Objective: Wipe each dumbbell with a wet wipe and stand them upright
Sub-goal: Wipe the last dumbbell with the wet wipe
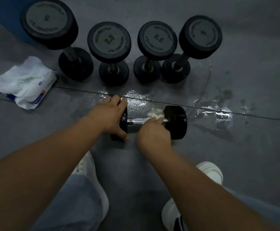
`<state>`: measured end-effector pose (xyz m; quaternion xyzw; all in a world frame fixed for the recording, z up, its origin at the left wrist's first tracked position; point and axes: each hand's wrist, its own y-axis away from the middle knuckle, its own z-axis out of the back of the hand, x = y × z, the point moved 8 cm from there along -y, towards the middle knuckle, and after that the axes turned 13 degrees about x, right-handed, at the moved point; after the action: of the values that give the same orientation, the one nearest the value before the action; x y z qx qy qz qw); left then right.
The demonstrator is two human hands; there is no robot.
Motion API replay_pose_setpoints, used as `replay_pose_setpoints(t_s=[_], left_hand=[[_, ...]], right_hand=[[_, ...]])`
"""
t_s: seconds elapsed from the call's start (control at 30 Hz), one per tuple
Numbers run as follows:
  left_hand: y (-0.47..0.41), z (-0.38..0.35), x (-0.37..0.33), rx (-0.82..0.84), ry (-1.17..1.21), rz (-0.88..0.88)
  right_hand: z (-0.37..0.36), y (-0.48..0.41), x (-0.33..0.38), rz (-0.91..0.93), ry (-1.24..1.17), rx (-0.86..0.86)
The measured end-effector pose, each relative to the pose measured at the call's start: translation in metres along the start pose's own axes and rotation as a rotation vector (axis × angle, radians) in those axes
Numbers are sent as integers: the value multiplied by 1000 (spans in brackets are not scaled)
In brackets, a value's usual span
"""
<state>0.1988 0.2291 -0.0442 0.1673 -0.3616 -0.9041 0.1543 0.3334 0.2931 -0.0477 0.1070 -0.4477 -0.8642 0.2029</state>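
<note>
A black dumbbell (175,121) with a metal handle lies on its side on the grey floor in front of me. My left hand (110,116) grips its left head. My right hand (153,134) holds a crumpled white wet wipe (156,113) against the handle, close to the right head. Behind it, several black dumbbells stand upright in a row: a large one (50,22) at the left, two marked 2.5 (109,40) (157,39), and another (201,36) at the right.
A white pack of wet wipes (24,82) with a wipe pulled out lies on the floor at the left. Wet patches (219,114) shine on the floor to the right of the lying dumbbell. My white shoes (209,170) and jeans fill the bottom.
</note>
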Motion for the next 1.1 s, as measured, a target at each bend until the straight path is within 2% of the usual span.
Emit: replay_pose_setpoints(t_s=[0.1, 0.23, 0.3, 0.37, 0.4, 0.5, 0.53, 0.6, 0.77, 0.93, 1.0, 1.03, 1.07, 1.1], left_hand=[[1, -13, -3, 3, -6, -14], [0, -16, -4, 22, 17, -33], [-2, -12, -2, 35, 35, -42], [-4, -8, -1, 47, 68, -50], [-4, -7, 1, 38, 81, -55], [-1, -4, 1, -38, 92, -88], [-1, -4, 1, -51, 97, -95], [-3, -5, 1, -45, 108, -94], [-12, -8, 6, -2, 197, -127], [-13, -10, 10, -3, 240, -117], [-14, -8, 13, 1, 255, -117], [-14, -7, 14, -5, 266, -122], [-12, -6, 14, -16, 279, -130], [-10, -6, 13, -33, 289, -137]], right_hand=[[2, -1, -5, 7, -117, -2], [-10, 14, -7, 54, -98, -66], [-14, 24, -3, 104, -311, -133], [-18, 21, -11, 113, -717, -225], [-26, 14, -21, 72, -1022, -212], [-65, -12, -25, -138, -2080, 135], [-65, -22, -23, -148, -2305, 194], [-57, -29, -23, -132, -2517, 210], [-73, -21, -18, -122, -2544, 235], [-55, -15, -19, -160, -2510, 180], [-56, 0, -19, -61, -2363, 92], [-52, 7, -23, -5, -2239, -27], [-44, 11, -32, 41, -2029, -207], [-26, 14, -41, 97, -1673, -393]])
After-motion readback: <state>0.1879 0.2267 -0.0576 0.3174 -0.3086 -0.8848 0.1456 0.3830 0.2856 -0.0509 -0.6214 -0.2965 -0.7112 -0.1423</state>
